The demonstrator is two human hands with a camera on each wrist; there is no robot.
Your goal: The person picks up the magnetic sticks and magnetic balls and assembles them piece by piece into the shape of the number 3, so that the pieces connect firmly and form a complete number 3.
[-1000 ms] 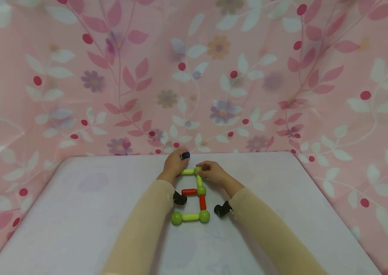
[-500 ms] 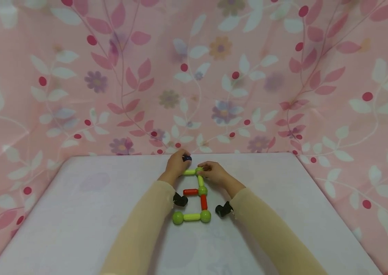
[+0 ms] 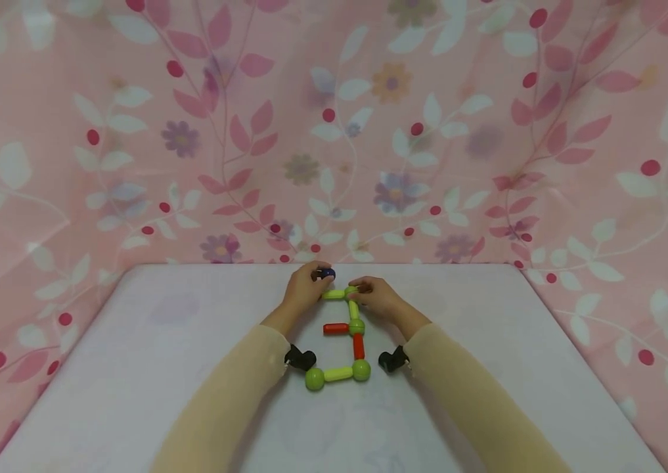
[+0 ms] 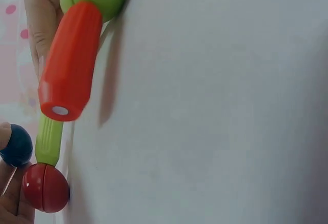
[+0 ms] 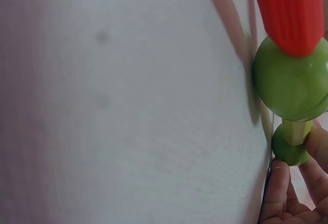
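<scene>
A chain of magnetic rods and balls lies on the table. My left hand (image 3: 303, 291) holds a dark blue ball (image 3: 327, 272) at the chain's far end. Beside those fingers, the left wrist view shows a red ball (image 4: 45, 188) on the end of a yellow-green rod (image 4: 49, 139); the head view hides this ball. My right hand (image 3: 381, 297) grips the green ball (image 3: 351, 293) at the far corner. Nearer sits another green ball (image 3: 356, 327), with one red rod (image 3: 336, 329) pointing left and another red rod (image 3: 359, 347) running towards me.
At the near end, a yellow-green rod (image 3: 338, 374) joins two green balls, the left ball (image 3: 314, 379) close to the black left wrist camera (image 3: 301, 359). The white table (image 3: 192, 368) meets a pink floral curtain (image 3: 334, 131) behind.
My left wrist has swung left and towards me, while its hand stays by the blue ball. The near yellow-green rod now lies slightly tilted. The right hand keeps its grip; the head view has shifted slightly.
</scene>
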